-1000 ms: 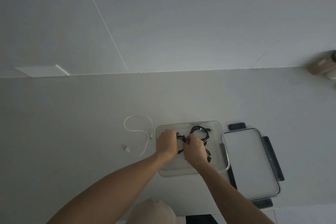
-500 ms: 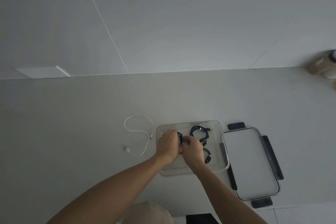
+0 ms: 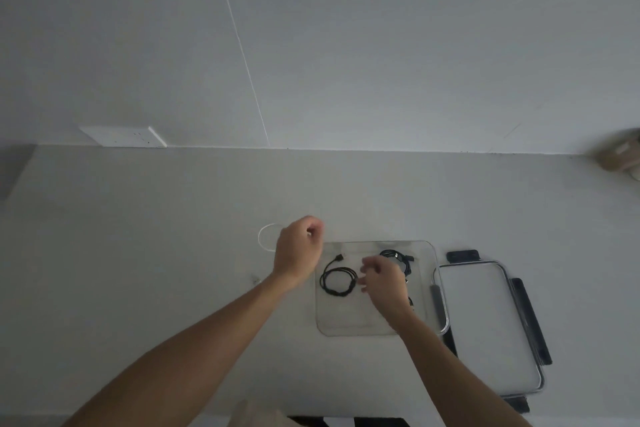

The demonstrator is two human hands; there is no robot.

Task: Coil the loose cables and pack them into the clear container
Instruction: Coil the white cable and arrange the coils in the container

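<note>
The clear container [image 3: 346,326] sits on the white table. A coiled black cable [image 3: 337,279] lies free in its left half, one plug end sticking up and left. A second black coil [image 3: 398,258] lies at the back right, and a third is mostly hidden under my right wrist. My right hand [image 3: 386,282] hovers over the container's middle, fingers loosely apart, holding nothing. My left hand [image 3: 299,250] is raised over the container's left edge, fingers curled, empty. It covers most of the loose white cable [image 3: 265,236] lying left of the container.
The container's lid [image 3: 485,329], with black clips on its edges, lies just right of the container. A white wall socket [image 3: 121,137] is at the table's back left. A tan object [image 3: 620,152] sits at the far right edge. A wall rises behind the table.
Both hands have let go of the black coil, which now lies in the container. My left hand rose and moved left toward the white cable; my right hand drew back slightly.
</note>
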